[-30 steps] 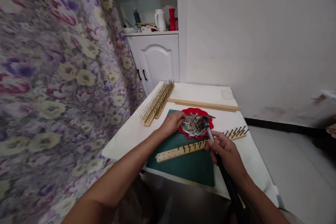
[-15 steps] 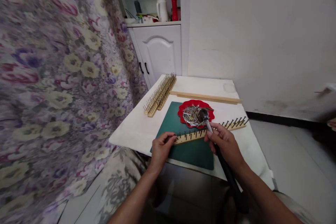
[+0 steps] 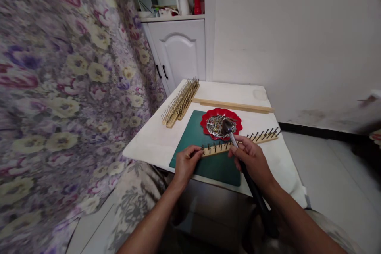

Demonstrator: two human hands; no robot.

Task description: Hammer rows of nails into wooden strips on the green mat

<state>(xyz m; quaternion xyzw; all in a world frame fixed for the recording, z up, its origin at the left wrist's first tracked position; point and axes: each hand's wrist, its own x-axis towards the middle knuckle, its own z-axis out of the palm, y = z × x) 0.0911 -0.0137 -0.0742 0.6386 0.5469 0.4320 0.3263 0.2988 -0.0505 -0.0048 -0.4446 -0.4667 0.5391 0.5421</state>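
Note:
My right hand [image 3: 248,156] is wrapped around a hammer [image 3: 253,186] with a black grip and metal shaft; its head is over the rim of a red scalloped dish [image 3: 222,113] full of loose nails [image 3: 214,127]. At the left end of a wooden strip [image 3: 218,149] with rows of upright nails, my left hand [image 3: 187,163] pinches a nail, mostly covered by the fingertips. The strip lies slanted across a green cutting mat [image 3: 193,127], and its right part extends beyond the mat. My left fingers hide the strip's near end.
Nail-studded strips [image 3: 181,103] lie at the table's back left. Plain wooden strips [image 3: 235,105] cross the back of the white-covered table [image 3: 149,143]. A floral curtain [image 3: 74,87] hangs on the left; a white cabinet [image 3: 178,51] stands behind.
My left hand has left the dish and come down to the strip's left end, fingers pinched. My right hand keeps holding the hammer near the dish. The view has tilted downward slightly.

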